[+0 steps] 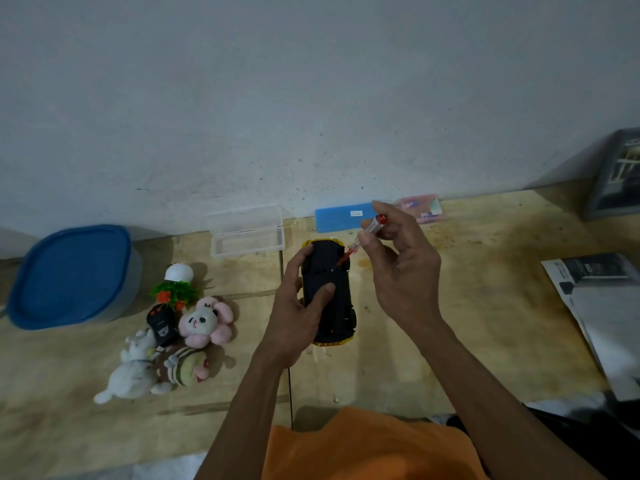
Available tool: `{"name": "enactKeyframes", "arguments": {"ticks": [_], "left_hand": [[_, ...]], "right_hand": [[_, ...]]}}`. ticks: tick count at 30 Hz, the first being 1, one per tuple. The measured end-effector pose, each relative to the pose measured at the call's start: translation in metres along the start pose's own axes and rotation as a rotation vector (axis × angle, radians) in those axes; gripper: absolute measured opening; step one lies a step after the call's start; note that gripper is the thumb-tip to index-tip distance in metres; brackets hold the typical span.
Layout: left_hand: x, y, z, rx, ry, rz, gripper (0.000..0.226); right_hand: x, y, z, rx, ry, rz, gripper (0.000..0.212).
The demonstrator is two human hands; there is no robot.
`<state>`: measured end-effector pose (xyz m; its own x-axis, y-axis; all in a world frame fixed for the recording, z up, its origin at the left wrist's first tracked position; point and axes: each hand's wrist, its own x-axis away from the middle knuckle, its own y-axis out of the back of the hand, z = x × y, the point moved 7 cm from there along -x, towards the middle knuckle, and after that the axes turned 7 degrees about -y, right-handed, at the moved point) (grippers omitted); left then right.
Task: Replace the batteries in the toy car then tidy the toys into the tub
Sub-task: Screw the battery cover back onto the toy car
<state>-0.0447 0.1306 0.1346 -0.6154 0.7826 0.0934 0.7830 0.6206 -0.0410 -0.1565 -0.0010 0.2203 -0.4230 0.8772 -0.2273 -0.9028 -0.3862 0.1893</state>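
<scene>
The worktop was pale wood butted against a grey wall, w/ the blue-lidded tub sitting at the far left, lid on. Right of it lay a loose heap of toys – a white plush, a striped brown plush, a pink flower plush, a small black toy and a little fake plant tipped over – none in the tub yet. Behind, near the wall, an open clear plastic case and a blue box; papers at the right edge. The toy car lay belly-up at centre, black underside showing, yellow body beneath. The left hand held it down, fingers curled over the far side and thumb pressed on the chassis. The right hand pinched a clear-handled screwdriver w/ a red cap betw. thumb and fingers, tip set on a screw approx. mid-chassis toward the front. Judging from this, the job was early – battery cover looked to be on, so the screw was prob. being backed out. No batteries could be made out anywhere. Left to do: cover off, swap cells, re-screw, open the tub, load car and plushies.
</scene>
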Motion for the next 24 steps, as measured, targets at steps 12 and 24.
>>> {"name": "enactKeyframes", "arguments": {"ticks": [12, 24], "left_hand": [[0.000, -0.001, 0.000, -0.004, 0.007, 0.001, 0.063], [0.001, -0.001, -0.002, 0.020, 0.004, 0.001, 0.063]], "right_hand": [[0.003, -0.010, 0.012, 0.122, 0.190, 0.087, 0.040], [-0.002, -0.020, 0.028, 0.226, 0.423, 0.183, 0.036]]}}
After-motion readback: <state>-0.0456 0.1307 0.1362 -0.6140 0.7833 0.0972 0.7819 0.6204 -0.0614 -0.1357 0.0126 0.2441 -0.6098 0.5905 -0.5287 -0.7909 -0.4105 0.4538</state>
